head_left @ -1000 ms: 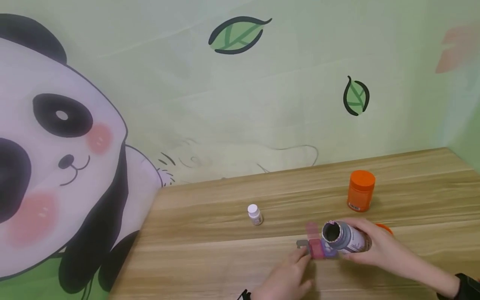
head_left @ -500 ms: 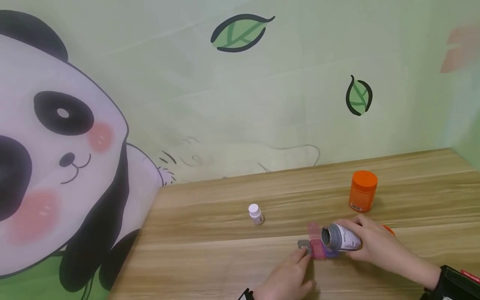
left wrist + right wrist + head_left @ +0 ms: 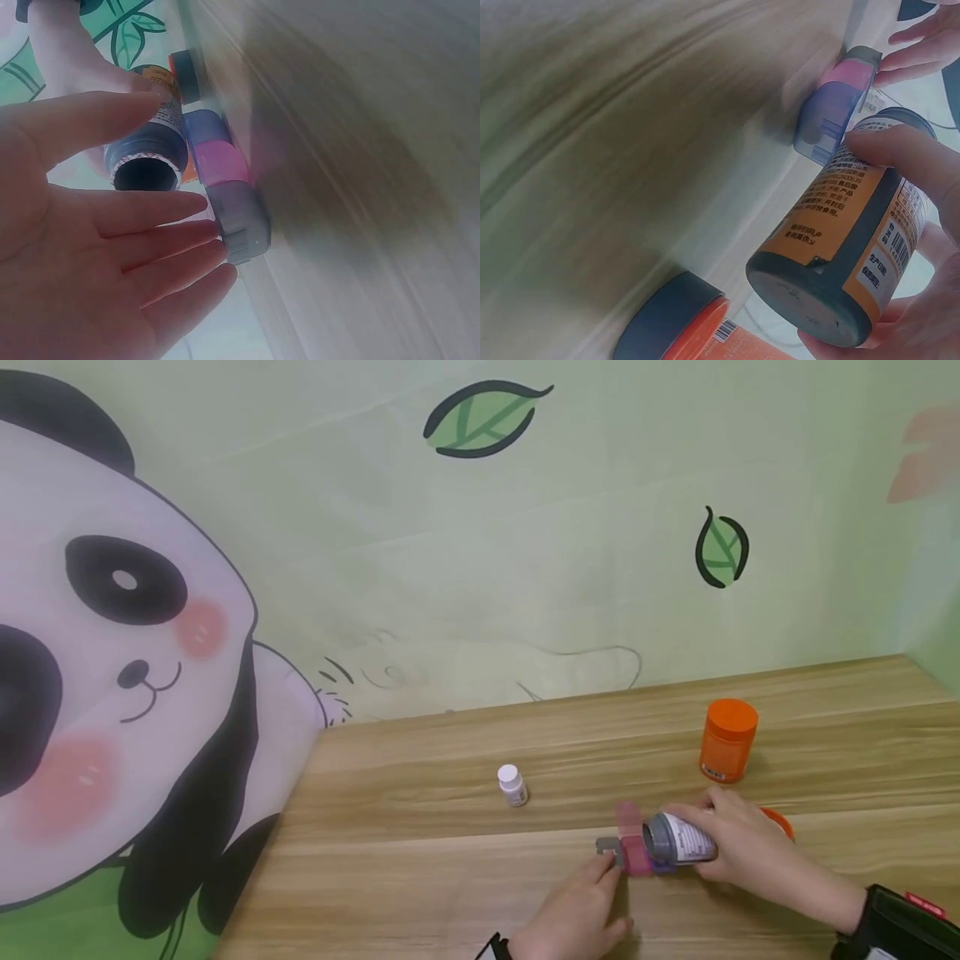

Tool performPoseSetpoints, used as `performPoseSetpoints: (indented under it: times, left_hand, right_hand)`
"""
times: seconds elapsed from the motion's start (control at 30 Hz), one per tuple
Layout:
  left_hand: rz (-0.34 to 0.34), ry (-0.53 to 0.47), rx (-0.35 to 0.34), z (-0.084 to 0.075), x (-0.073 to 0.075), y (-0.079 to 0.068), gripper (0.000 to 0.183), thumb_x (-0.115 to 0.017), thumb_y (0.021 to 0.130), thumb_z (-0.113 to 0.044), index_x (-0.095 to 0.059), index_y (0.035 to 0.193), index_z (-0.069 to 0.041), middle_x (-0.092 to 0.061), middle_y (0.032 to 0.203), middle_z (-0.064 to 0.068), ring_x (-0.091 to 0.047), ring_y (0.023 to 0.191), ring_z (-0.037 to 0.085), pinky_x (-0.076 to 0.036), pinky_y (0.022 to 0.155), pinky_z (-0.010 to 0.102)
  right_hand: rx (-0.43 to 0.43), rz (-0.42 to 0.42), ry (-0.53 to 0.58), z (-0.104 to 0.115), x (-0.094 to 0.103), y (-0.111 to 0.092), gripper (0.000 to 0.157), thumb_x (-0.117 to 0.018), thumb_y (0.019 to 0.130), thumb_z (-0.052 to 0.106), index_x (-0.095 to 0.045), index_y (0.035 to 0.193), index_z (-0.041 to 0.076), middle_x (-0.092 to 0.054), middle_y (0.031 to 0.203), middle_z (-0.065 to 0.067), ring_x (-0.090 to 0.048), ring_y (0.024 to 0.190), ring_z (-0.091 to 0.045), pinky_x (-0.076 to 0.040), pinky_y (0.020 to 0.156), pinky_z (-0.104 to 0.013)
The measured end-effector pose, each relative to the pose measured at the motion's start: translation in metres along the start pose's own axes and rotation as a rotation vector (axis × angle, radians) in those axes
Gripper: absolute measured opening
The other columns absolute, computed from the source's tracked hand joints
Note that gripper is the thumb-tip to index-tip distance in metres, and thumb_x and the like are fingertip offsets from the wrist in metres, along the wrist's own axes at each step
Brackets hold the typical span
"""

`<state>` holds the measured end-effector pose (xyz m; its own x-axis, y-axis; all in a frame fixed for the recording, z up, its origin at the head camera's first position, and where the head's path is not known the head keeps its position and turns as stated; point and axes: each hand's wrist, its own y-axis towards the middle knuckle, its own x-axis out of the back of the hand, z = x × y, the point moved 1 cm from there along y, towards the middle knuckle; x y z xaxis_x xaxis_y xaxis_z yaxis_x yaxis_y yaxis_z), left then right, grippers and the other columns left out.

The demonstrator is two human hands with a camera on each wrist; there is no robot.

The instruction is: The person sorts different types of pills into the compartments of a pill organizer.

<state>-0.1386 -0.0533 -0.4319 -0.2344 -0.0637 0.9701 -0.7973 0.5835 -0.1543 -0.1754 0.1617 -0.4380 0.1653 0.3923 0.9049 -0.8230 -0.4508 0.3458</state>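
Note:
My right hand (image 3: 753, 847) grips a dark pill bottle (image 3: 692, 838), uncapped and tilted nearly on its side, its mouth facing left over a small pill organizer (image 3: 637, 858). The organizer has grey, pink and blue-purple compartments in a row; its pink lid (image 3: 628, 815) stands open. My left hand (image 3: 577, 910) rests its fingertips at the grey end, fingers fairly straight in the left wrist view. There the bottle's mouth (image 3: 146, 174) looks dark inside, with a ragged rim; its contents cannot be made out. In the right wrist view, the bottle's orange label (image 3: 832, 199) shows.
Behind the right hand stands an orange jar (image 3: 729, 739) with an orange lid. A round orange-edged cap (image 3: 778, 822) lies partly hidden beside that hand. Farther left is a small white bottle (image 3: 513, 786) on the wooden table (image 3: 390, 877). A panda-printed backdrop (image 3: 480, 568) rises behind.
The bottle has tipped from facing the camera to nearly level, its mouth swinging left. My right hand has turned with it, while my left hand stays at the organizer's grey end.

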Motion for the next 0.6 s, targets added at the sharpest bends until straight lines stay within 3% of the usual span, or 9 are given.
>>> performPoseSetpoints:
  times: [0.3,0.6]
  left_hand:
    - [-0.012,0.015,0.010,-0.0027,0.0021,-0.0002,0.055,-0.059,0.082,-0.035,-0.046,0.126,-0.004,-0.041,0.134,0.008,-0.040,0.120,0.016,-0.035,0.096,0.024]
    - [0.003,0.021,0.019,-0.0034,0.0029,0.0003,0.055,-0.058,0.082,-0.036,-0.046,0.126,-0.005,-0.041,0.134,0.007,-0.040,0.120,0.016,-0.035,0.096,0.024]
  right_hand:
    - [0.066,-0.049,-0.090,0.0048,0.0030,0.0025,0.058,-0.080,0.047,0.019,-0.063,0.103,0.015,-0.049,0.085,-0.010,-0.046,0.077,-0.025,-0.042,0.068,-0.043]
    - [0.063,0.001,-0.137,0.0084,0.0041,0.0051,0.060,-0.080,0.048,0.019,-0.062,0.105,0.015,-0.049,0.090,-0.015,-0.047,0.084,-0.032,-0.041,0.072,-0.051]
